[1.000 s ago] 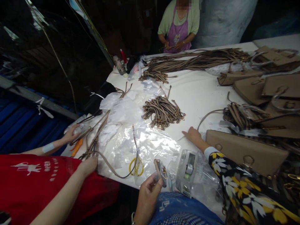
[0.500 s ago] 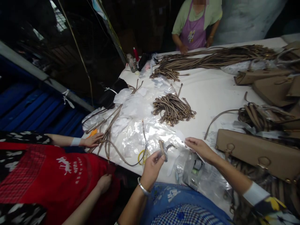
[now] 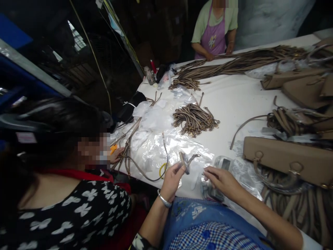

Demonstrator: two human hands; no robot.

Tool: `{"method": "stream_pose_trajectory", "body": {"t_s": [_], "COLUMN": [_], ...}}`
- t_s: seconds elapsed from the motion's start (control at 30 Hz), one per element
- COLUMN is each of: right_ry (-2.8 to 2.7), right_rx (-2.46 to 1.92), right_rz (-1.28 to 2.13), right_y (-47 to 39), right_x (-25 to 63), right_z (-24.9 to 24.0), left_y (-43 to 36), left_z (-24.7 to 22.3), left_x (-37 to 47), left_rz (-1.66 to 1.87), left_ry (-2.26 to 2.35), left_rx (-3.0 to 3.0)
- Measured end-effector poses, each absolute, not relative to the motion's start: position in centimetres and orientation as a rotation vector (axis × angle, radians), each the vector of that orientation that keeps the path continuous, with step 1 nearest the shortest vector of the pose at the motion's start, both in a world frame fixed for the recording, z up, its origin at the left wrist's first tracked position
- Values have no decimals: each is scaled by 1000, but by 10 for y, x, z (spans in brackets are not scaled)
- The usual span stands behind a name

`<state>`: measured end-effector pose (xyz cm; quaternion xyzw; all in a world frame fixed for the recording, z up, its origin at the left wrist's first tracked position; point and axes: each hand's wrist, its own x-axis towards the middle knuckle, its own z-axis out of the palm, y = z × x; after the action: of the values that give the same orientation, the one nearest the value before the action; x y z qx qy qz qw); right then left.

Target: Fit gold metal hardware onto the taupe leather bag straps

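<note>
My left hand, with a silver bangle at the wrist, is closed around a coiled taupe strap. One end of that strap sticks out to the right and carries a metal fitting. To its right, a short gap away, my right hand has thumb and fingers pinched together above the table edge. Whatever lies between those fingertips is too small to make out. Just beyond both hands a heap of short taupe straps with gold-coloured hardware lies on clear plastic sheeting. Beside my left hand is a yellow ring-shaped handle.
A co-worker in a black-and-white top leans in close at left, a hand on several straps. Taupe handbags crowd the right side. Long straps lie along the far edge near a person in a purple apron.
My right hand no longer shows the white slip and has its fingers pinched lower down. My left hand still holds the strap. The co-worker at left has bent forward into view.
</note>
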<state>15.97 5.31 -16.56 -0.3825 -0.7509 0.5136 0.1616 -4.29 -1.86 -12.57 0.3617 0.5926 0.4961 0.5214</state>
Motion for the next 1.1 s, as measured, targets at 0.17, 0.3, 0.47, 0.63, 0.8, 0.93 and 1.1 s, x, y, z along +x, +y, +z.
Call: {"method": "stream_pose_trajectory", "body": {"t_s": [0.17, 0.3, 0.47, 0.63, 0.8, 0.93, 1.1], "right_ry": [-2145, -2086, -1905, -1678, -1412, -1170, -884], "right_rx": [-1032, -1035, -1077, -907, -950, -1020, -1066], "right_rz": [1430, 1456, 1659, 2008, 2069, 2092, 2180], "right_y": [55, 57, 55, 47, 35, 26, 20], "right_x": [145, 129, 124, 131, 129, 117, 98], "right_z": [-167, -163, -170, -176, -192, -217, -247], "left_y": [-23, -27, -30, -28, -27, -22, -14], "left_z": [-130, -130, -124, -122, -137, -162, -192], "left_x": [-37, -32, -30, -33, -28, -19, -20], "left_rz": [1095, 960, 833, 679, 290, 103, 194], "left_ry": [1472, 1612, 1692, 1740, 1846, 1962, 2059], "left_rx": [1017, 1285, 1527, 1695, 1884, 1898, 1821]}}
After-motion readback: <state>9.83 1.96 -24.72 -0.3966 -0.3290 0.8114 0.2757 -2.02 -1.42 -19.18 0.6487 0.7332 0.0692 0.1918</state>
